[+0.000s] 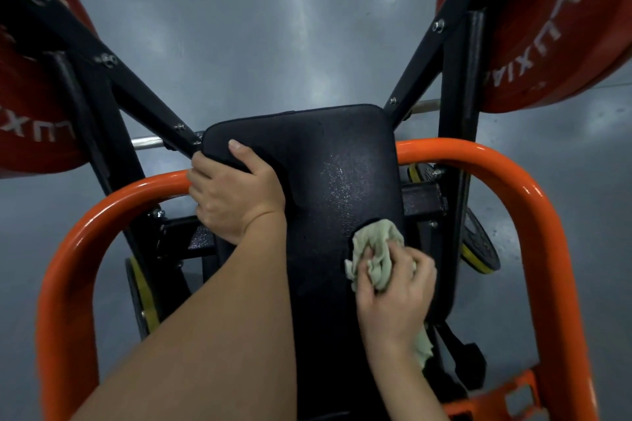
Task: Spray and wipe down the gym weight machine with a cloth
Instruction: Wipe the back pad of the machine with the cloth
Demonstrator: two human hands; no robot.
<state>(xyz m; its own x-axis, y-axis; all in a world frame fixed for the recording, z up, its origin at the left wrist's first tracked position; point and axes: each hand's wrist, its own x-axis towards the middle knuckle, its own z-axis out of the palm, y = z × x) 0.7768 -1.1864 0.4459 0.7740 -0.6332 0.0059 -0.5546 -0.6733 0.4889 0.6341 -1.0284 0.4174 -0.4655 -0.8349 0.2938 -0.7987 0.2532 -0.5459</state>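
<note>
The weight machine's black padded rest [318, 161] runs down the middle of the head view, its surface speckled with fine droplets. My left hand [236, 191] grips the pad's upper left edge, thumb on top and fingers wrapped round the side. My right hand [393, 290] holds a bunched pale green cloth [376, 249] and presses it against the pad's lower right part. A tail of the cloth hangs below my right wrist. No spray bottle is in view.
An orange tubular frame [513, 167] curves round both sides of the pad. Red weight plates hang at the upper left [30, 120] and upper right [547, 27] on black arms. Small black and yellow plates [478, 246] sit low on each side. Grey floor lies beyond.
</note>
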